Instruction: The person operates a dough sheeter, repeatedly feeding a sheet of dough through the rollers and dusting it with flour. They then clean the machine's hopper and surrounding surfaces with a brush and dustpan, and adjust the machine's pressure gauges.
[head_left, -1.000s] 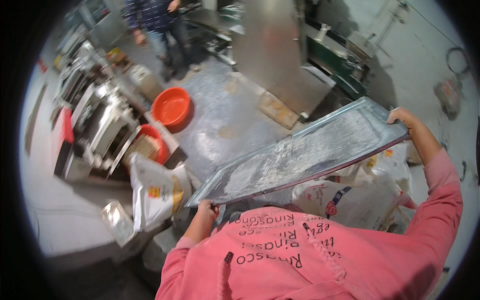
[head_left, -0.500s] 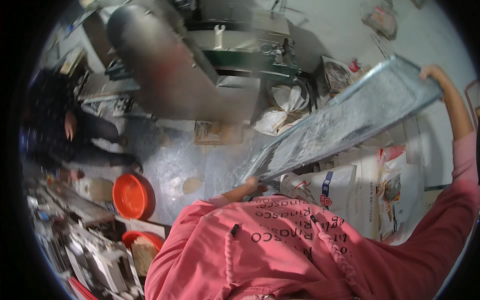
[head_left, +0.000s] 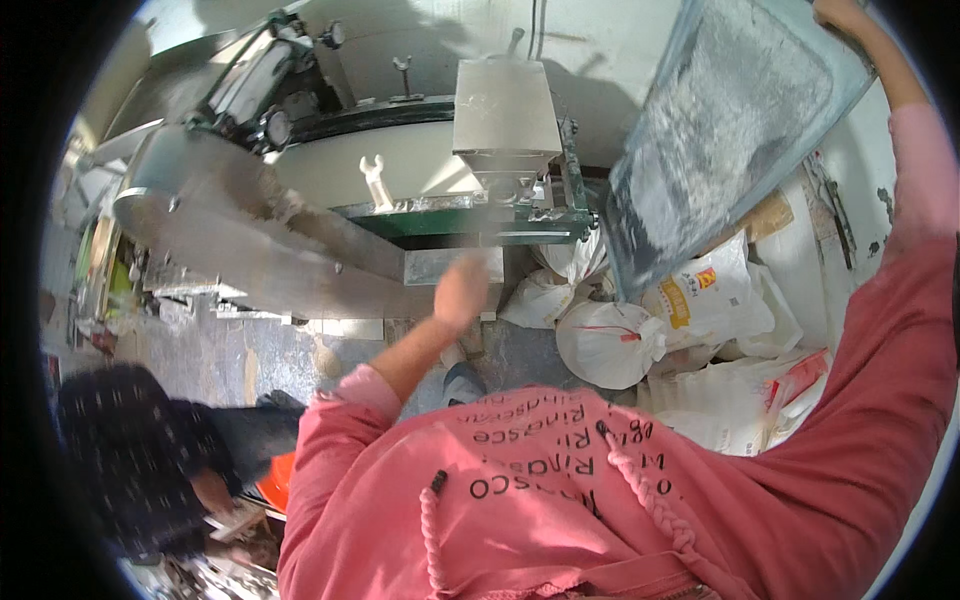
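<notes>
- A large flat tray (head_left: 720, 140) of dull grey metal, its face dusted white with flour and left rough and matt, is gripped at the top corner by the right hand (head_left: 838, 14).
- The machine (head_left: 440, 170) is built of brushed sheet metal, with a green-painted frame.
- White sacks (head_left: 640, 320) of slightly glossy plastic are seen.
- The pink sweatshirt (head_left: 600, 500) is made of soft matt cloth with a braided cord.

Left hand (head_left: 462, 292): free, blurred, raised mid-scene ahead of the chest, forearm bare, pink sleeve pushed back near the elbow. Right hand (head_left: 838, 14): arm stretched far up and right, fingers closed at the frame's top edge.
</notes>
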